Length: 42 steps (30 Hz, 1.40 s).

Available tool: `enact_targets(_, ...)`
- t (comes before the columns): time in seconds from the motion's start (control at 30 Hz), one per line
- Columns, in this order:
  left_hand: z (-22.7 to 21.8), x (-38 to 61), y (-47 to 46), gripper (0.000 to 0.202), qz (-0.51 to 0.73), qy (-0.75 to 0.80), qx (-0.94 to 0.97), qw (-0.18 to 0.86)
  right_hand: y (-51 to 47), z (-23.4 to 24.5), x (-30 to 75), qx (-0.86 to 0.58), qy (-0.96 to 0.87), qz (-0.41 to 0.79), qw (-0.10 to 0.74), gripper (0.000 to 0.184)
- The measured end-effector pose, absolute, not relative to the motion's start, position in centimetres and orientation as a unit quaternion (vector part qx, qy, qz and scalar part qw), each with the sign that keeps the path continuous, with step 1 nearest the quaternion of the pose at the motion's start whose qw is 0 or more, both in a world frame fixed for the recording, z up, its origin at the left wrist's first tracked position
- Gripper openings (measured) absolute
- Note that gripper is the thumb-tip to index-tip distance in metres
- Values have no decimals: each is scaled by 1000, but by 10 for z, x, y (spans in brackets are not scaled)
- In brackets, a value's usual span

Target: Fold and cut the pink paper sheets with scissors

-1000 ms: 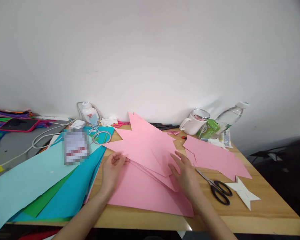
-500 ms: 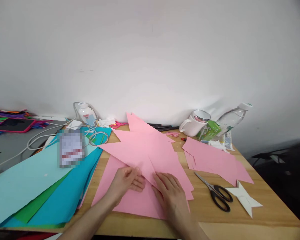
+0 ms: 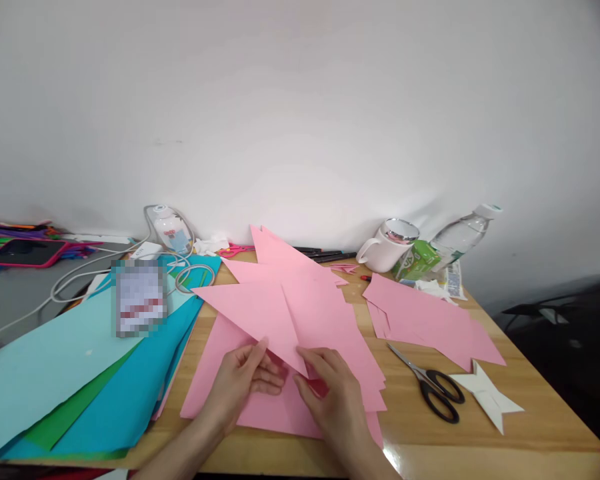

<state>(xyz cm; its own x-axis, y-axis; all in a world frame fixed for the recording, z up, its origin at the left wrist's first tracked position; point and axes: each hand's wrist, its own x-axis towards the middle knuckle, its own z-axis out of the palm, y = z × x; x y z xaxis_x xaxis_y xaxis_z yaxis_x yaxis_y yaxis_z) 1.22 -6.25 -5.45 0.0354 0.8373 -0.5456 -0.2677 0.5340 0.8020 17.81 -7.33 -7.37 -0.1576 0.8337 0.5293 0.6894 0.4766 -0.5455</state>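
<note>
A stack of pink paper sheets (image 3: 290, 307) cut into pointed star-like shapes lies across the middle of the wooden table (image 3: 540, 433). My left hand (image 3: 245, 383) and my right hand (image 3: 333, 397) are close together at the near edge of the stack. Both pinch the lower point of the top pink sheet, fingers curled under it and thumbs on top, lifting that corner slightly off the sheets below.
Black-handled scissors (image 3: 430, 380) and a white paper star template (image 3: 487, 393) lie to the right. More pink cut-outs (image 3: 430, 320), a white mug (image 3: 387, 245), a green carton (image 3: 417, 260) and a water bottle (image 3: 460, 233) stand behind. Blue and green sheets (image 3: 80, 360), cables and a charger are left.
Both hands came together from the sides of the pink stack to its near point and took hold of the top sheet's corner, which is now raised a little.
</note>
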Motion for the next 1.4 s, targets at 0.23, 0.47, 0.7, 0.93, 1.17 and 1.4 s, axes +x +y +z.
enact_targets(0.23, -36, 21, -69, 32, 497, 381, 221, 748, -83, -59, 170, -456, -763, -27, 457, 29)
enact_targets(0.47, -26, 37, -42, 41, 580, 441, 104, 677, -91, -69, 199, -431, -807, -56, 401, 21)
enact_targets(0.7, -16, 33, -34, 58, 618, 376, 158, 672, -109, -104, 338, -674, -678, -194, 221, 33)
enact_targets(0.93, -8, 31, -10, 36, 665, 405, 103, 619, -133, -123, 380, -726, -673, -84, 114, 38)
enact_targets(1.17, 1, 33, -14, 56, 674, 384, 210, 595, -122, -104, 373, -739, -645, -111, 159, 36)
enact_targets(1.4, 3, 45, -14, 64, 654, 391, 285, 581, -96, -101, 350, -734, -668, -101, 65, 32)
